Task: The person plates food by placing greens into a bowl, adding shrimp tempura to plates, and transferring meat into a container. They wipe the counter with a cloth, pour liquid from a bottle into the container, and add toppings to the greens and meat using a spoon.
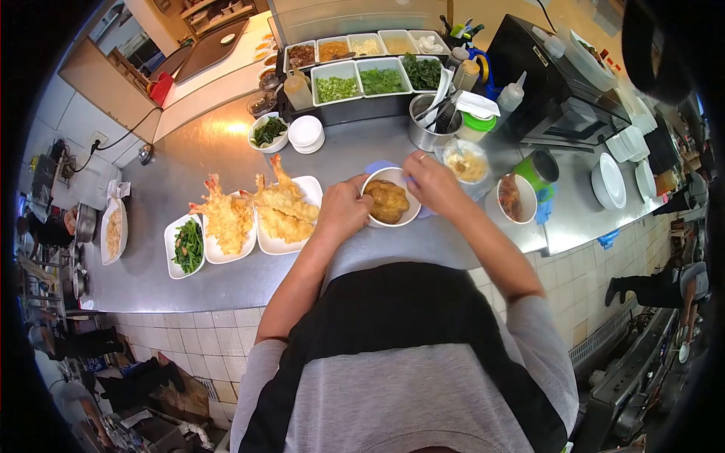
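A white bowl (375, 218) holding brown, glossy food (387, 202) stands tilted toward me at the counter's front. My left hand (346, 208) is closed on its left rim, thumb near the food. At the upper right rim, my right hand (436, 183) is closed, with bluish cloth showing at its fingertips. More of the blue cloth (380, 165) shows behind the bowl, partly hidden by it. To the left, tempura shrimp lie on two white dishes (266, 243), beside a small dish of greens (187, 244). Right of my right hand sits another white bowl with brownish-red food (510, 198).
Behind the bowl are topping trays (337, 83), a metal utensil container (432, 136) and stacked small white dishes (306, 134). A green-and-black container (538, 169) lies at right before a black appliance (563, 83). Another dish (113, 230) is far left. Other people work at both sides.
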Action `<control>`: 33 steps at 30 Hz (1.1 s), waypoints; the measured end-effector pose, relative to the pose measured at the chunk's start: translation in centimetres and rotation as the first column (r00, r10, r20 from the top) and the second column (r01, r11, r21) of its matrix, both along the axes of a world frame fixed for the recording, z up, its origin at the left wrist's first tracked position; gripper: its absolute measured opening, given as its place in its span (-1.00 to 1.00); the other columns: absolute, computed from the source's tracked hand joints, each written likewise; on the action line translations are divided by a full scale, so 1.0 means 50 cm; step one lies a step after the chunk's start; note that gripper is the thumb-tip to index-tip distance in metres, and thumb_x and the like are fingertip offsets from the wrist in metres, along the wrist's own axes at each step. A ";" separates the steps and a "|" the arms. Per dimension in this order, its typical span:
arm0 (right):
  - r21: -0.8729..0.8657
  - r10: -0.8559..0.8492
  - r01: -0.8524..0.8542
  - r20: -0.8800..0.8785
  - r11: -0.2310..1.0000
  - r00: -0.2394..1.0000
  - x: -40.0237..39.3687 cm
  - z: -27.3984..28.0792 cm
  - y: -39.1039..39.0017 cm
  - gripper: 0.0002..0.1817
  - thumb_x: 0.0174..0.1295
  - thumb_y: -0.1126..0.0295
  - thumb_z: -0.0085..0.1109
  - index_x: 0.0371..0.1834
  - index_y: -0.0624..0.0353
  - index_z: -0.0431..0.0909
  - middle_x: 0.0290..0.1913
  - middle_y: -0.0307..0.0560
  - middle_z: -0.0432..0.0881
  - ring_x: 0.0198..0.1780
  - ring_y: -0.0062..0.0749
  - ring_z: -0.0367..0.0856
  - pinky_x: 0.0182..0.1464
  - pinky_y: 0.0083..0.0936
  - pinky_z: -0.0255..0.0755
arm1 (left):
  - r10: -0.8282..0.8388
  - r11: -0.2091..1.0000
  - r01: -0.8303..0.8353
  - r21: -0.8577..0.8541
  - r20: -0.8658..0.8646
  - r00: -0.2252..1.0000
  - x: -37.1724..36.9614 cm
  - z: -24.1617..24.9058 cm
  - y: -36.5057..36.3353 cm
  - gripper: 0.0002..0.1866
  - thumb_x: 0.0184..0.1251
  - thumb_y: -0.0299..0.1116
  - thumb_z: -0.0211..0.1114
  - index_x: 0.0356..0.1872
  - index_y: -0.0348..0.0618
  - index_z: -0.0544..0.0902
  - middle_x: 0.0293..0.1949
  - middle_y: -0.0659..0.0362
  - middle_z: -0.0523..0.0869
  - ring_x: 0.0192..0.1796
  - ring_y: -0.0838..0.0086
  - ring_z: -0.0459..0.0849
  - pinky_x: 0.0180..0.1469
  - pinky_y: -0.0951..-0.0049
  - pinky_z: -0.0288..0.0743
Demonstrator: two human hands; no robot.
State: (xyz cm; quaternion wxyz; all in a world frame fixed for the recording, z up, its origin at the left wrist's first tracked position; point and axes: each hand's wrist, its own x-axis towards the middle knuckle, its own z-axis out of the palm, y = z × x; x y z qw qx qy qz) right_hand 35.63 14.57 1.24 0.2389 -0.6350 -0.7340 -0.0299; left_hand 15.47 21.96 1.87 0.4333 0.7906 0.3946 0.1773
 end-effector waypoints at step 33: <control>0.055 -0.800 0.798 0.045 0.600 0.598 0.280 -0.023 -0.272 -0.78 0.09 0.42 0.11 -0.21 0.18 0.64 -0.19 0.07 0.66 -0.17 -0.01 0.65 -0.15 -0.16 0.53 | 0.126 0.836 -0.256 0.485 0.284 0.950 -0.026 -0.049 0.027 -0.60 0.32 -0.52 0.13 0.19 -0.15 0.51 -0.39 0.21 0.51 -0.45 0.59 0.42 -0.39 0.53 0.38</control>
